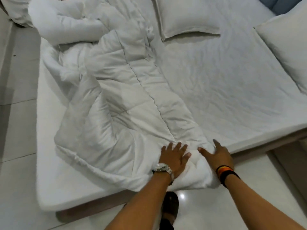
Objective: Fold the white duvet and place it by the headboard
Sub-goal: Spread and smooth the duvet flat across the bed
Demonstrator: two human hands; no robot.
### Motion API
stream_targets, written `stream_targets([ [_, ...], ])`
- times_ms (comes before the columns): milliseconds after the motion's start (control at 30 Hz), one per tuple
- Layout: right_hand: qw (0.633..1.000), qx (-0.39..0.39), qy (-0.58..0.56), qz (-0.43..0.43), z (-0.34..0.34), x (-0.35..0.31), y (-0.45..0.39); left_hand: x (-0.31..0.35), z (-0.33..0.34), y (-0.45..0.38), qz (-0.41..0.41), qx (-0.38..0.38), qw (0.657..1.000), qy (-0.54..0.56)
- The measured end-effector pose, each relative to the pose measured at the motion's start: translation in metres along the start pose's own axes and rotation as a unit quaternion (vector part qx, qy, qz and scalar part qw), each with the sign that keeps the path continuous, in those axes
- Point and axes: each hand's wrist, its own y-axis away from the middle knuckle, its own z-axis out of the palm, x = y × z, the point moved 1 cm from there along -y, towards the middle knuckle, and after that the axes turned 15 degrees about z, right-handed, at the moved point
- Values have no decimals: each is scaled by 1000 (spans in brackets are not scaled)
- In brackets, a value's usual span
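Note:
The white duvet (116, 100) lies crumpled in a long strip down the left half of the bed, from the far left corner to the near edge, where its end hangs over the mattress. My left hand (174, 156), with a watch on the wrist, rests flat on that near end with fingers spread. My right hand (219, 155), with dark bands on the wrist, lies beside it on the duvet's right edge, fingers apart. Neither hand grips the fabric. The headboard (282, 4) shows as a blue-grey patch at the top right.
The mattress (224, 83) is bare and wrinkled on the right. A pillow (186, 17) lies at the top middle, another pillow (285, 47) at the right edge. Glossy white floor tiles surround the bed. My sandalled foot (170, 206) stands at the bed's near edge.

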Motion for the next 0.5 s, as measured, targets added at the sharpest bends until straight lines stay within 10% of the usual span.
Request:
stream_targets([
  [133, 970, 121, 81, -196, 46, -47, 32, -49, -30, 57, 12, 268, 960, -77],
  [267, 916, 37, 96, -389, 106, -112, 99, -147, -77, 154, -179, 503, 840, -99],
  [367, 893, -24, 105, -437, 148, -163, 131, -219, -104, 196, -312, 513, 800, 9],
  [500, 885, -64, 103, -449, 199, -211, 155, -295, -119, 220, -291, 441, 836, 151],
])
